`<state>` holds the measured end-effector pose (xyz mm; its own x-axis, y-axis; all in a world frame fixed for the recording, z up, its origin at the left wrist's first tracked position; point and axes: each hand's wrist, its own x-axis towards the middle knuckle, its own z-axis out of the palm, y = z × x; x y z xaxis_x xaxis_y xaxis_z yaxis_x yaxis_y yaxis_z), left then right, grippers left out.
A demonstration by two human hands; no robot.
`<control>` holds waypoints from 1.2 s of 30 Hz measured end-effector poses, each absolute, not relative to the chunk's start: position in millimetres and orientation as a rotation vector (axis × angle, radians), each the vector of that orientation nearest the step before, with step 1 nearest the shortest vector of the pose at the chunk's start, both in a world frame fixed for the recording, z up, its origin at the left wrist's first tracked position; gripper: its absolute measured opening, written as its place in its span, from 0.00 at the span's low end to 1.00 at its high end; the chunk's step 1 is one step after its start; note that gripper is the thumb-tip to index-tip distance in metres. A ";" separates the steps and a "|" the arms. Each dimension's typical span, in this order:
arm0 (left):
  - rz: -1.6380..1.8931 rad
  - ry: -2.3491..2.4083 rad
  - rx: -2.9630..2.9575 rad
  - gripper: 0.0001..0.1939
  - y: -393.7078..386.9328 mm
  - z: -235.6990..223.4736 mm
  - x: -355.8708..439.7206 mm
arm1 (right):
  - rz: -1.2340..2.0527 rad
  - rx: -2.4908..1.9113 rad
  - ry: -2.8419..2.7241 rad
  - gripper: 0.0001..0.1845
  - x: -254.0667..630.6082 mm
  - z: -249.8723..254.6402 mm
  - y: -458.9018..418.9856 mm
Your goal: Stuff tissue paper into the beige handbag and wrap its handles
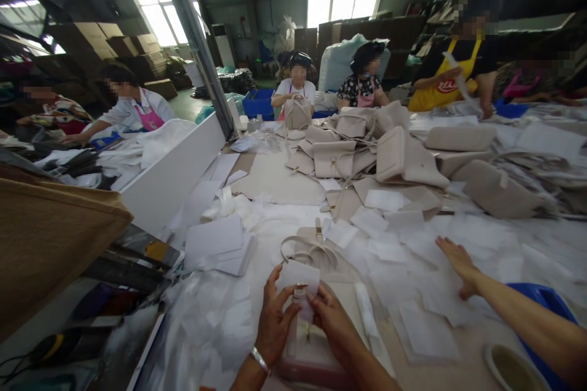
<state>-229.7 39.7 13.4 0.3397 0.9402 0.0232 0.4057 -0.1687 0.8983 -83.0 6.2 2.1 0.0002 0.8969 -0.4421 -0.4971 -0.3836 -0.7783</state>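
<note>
A beige handbag (351, 302) lies in front of me, with its thin strap (312, 252) looped above it. My left hand (275, 314) pinches a small white sheet (306, 274) near a gold metal fitting (300, 286) of the bag. From the other side, the fingers of my right hand (326, 313) are closed on the lower right edge of the same sheet. Below my fingers another gold piece (307, 333) shows on the bag. A white wrapped roll (365, 310) rests along the bag's right side. My fingertips partly hide the fitting.
A co-worker's hand (458, 266) reaches over loose white sheets (428, 330) at right, near a blue bin (545, 302) and a round roll (513, 366). Beige bags (334, 159) are piled ahead. Stacked white sheets (217, 244) lie left, by a white partition (183, 162). Several people work beyond.
</note>
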 end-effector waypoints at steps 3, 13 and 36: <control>0.794 1.106 1.649 0.19 42.7 4.3 -233.9 | 1.653 -1.148 -0.519 0.28 -82.9 2.6 6.4; 0.728 1.254 1.349 0.45 55.2 12.4 -225.4 | 1.457 -1.218 -0.959 0.22 -62.9 10.8 28.8; 0.495 0.818 1.092 0.21 75.3 -0.9 -240.0 | 1.509 -1.318 -0.547 0.16 -71.7 -9.9 46.9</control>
